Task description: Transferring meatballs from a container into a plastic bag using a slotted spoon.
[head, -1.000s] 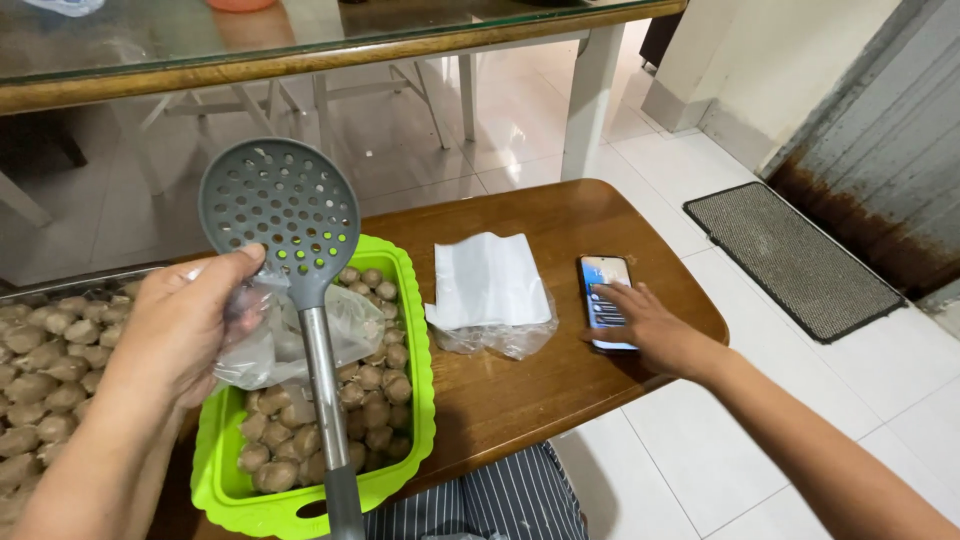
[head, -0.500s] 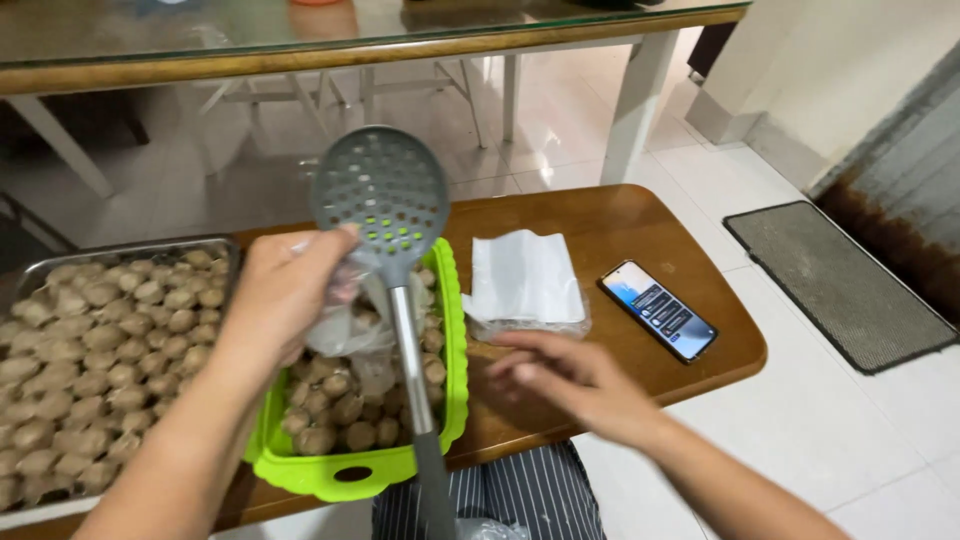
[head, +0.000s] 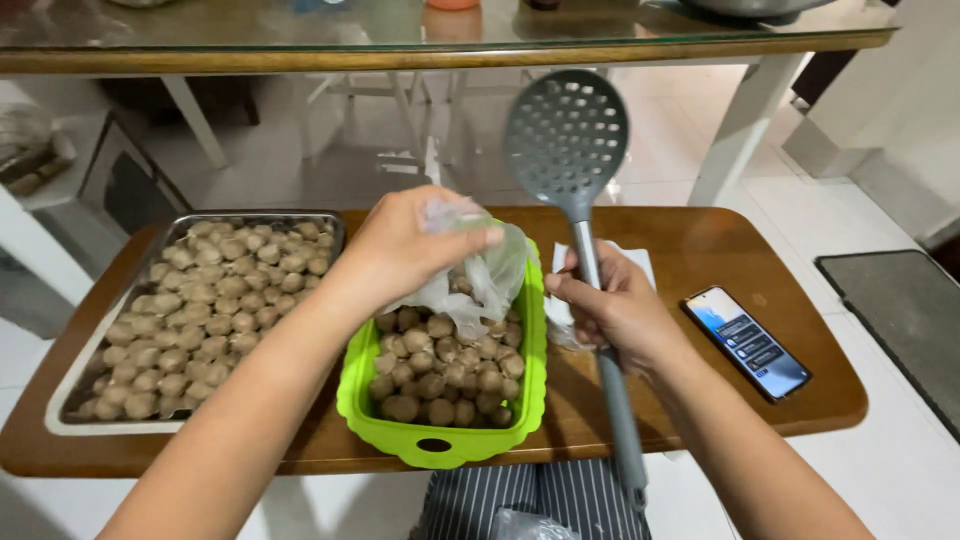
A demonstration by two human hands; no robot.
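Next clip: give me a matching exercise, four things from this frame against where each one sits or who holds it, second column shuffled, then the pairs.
Things:
1. grey perforated plastic skimmer
2. clear thin plastic bag
3. black smartphone with lit screen
4. rectangular metal tray of round brown balls

Places:
A. flat on the wooden table's right end
B. pinched in the left hand over the lime green plastic basket
C. on the table's left side
D. upright, handle in the right hand

Pairs: 1-D, 2-B, 3-A, 4-C
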